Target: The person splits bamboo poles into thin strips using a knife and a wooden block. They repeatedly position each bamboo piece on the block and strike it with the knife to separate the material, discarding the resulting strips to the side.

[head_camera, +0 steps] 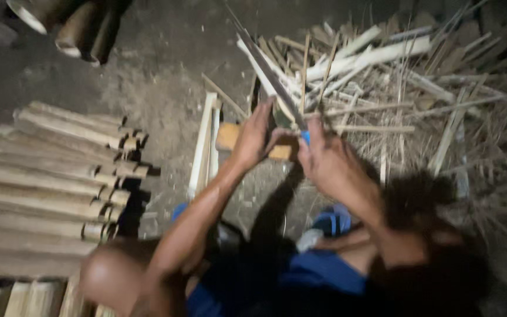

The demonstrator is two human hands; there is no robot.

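Both hands (253,138) (324,155), bamboo strip (271,76) above grip

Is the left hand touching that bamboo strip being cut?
Touching. In the head view, the left hand wraps its fingers against the strip with no gap showing, while the right hand grips a blade beside it.

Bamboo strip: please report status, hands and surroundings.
Left hand and right hand both grip bamboo strip. Strip slants up. Stacked poles left, offcuts right.
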